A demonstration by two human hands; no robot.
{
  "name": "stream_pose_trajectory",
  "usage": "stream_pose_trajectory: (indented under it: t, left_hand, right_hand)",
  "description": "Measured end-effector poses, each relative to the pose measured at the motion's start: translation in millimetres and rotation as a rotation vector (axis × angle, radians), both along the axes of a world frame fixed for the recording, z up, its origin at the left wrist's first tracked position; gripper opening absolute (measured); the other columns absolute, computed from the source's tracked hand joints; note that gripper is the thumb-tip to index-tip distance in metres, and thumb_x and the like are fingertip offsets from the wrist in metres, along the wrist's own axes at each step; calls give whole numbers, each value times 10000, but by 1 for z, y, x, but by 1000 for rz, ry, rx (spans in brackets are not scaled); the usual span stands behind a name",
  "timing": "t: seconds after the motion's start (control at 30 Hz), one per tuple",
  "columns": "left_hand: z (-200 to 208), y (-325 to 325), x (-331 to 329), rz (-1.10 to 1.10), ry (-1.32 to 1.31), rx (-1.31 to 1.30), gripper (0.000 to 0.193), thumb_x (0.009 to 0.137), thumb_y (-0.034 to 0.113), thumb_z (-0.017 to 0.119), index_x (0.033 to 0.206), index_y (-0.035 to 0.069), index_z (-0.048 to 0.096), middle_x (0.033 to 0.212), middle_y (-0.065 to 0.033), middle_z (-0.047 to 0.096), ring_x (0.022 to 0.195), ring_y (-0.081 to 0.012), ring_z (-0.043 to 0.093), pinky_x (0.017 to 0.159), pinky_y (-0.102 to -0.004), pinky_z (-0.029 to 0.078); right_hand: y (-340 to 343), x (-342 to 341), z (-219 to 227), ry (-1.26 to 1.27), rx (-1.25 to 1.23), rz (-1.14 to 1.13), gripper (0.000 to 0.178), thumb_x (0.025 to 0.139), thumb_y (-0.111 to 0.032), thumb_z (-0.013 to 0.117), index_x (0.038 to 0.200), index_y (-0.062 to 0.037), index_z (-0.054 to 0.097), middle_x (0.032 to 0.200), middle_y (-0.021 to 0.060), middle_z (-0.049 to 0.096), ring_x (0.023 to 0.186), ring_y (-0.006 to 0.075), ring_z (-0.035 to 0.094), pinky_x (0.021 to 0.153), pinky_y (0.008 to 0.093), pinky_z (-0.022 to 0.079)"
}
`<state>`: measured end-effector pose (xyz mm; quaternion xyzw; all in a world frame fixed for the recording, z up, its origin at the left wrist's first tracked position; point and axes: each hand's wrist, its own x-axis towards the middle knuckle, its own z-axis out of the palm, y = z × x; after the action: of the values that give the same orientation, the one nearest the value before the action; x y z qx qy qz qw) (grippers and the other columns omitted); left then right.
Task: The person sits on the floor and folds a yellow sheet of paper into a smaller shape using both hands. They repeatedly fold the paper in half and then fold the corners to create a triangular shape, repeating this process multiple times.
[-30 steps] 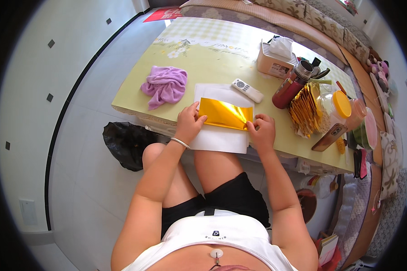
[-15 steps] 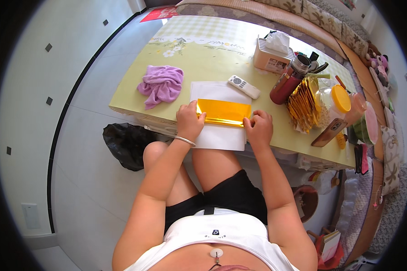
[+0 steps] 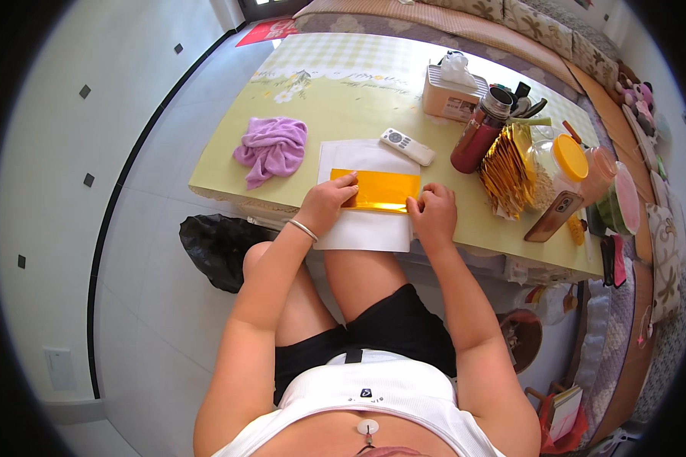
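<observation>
A sheet of shiny gold foil paper (image 3: 381, 190), folded into a long strip, lies across white paper sheets (image 3: 366, 231) at the table's near edge. My left hand (image 3: 327, 202) is on the strip's left end, fingers over its top and thumb by the lower edge. At the lower right corner, my right hand (image 3: 435, 213) pinches the foil between thumb and curled fingers. The undersides of both grips are hidden.
Left of the papers lies a crumpled purple cloth (image 3: 273, 150). Beyond them is a white remote control (image 3: 407, 146). To the right stand a red thermos (image 3: 476, 138), a stack of gold foil packets (image 3: 506, 174), a yellow-lidded jar (image 3: 570, 158) and a phone (image 3: 554, 216).
My left hand has slid its fingers further over the top of the foil strip. The right hand stays at the lower right corner. The view has shifted slightly.
</observation>
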<state>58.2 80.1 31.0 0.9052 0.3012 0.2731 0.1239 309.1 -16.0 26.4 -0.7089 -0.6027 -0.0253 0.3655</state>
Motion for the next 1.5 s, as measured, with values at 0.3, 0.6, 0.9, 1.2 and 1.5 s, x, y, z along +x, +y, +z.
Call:
stream_pose_trajectory:
  t: [0.3, 0.6, 0.9, 1.2, 1.5]
  left_hand:
    - [23, -38, 22, -79, 581, -34, 942, 871, 736, 500, 1564, 128, 307, 1627, -258, 152, 1495, -496, 90, 1187, -613, 83]
    - [25, -38, -21, 60, 689, -150, 985, 916, 684, 455, 1595, 54, 121, 1669, -174, 42, 1550, -310, 21, 1199, -589, 10]
    - [22, 45, -14, 209, 71, -223, 505, 733, 191, 795, 1196, 52, 650, 1239, -152, 642, 1177, -336, 565, 1030, -426, 431]
    - [40, 58, 8, 312, 202, -427, 240, 681, 96, 804, 876, 21, 687, 856, -150, 712, 846, -309, 672, 737, -370, 542]
    - [21, 5, -8, 302, -746, -1081, 29, 845, -21, 700, 864, -10, 682, 826, -71, 705, 700, -143, 673, 617, -257, 564]
  right_hand:
    - [3, -24, 1, -367, 4, 293, 558, 856, -278, 688, 1296, 40, 559, 1436, 221, 508, 1380, 356, 437, 1152, 462, 308]
    - [-45, 9, 6, -288, -359, 381, 769, 937, -513, 574, 1479, 6, 406, 1591, 207, 304, 1491, 325, 260, 1218, 449, 188]
    - [-10, 8, 3, 711, -103, 320, 477, 910, -29, 619, 1360, 78, 502, 980, 164, 671, 803, 221, 687, 714, 332, 570]
    - [12, 10, 2, 1018, -316, 233, 626, 920, -3, 559, 1485, 78, 305, 863, 127, 651, 664, 156, 662, 569, 266, 546]
    - [11, 14, 1, 1292, -313, 273, 281, 974, -83, 581, 1229, 33, 570, 929, 104, 687, 768, 144, 682, 675, 239, 559]
